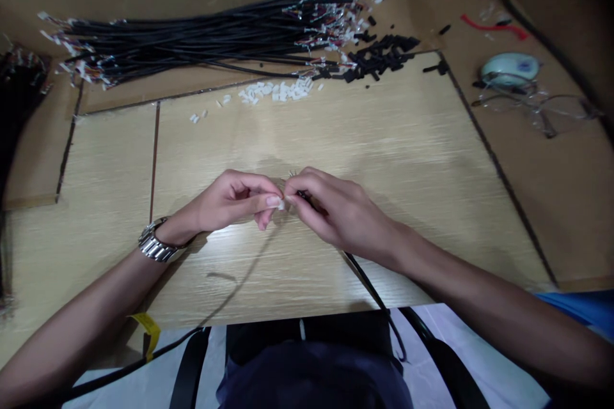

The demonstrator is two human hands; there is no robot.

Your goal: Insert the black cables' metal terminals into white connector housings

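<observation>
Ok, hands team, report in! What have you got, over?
Left hand pinches small white connector. Right hand grips black cable end, wire tips meeting connector. Nothing between them; spare connectors far off.

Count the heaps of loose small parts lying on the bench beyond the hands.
2. A heap of small white pieces lies left of centre; a heap of small black pieces lies right of it, by the cable bundle. More may hide under the cables.

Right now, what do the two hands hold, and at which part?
The right hand pinches the thin black cable at its end. The left hand pinches a small white piece there; what it is cannot be told.
</observation>
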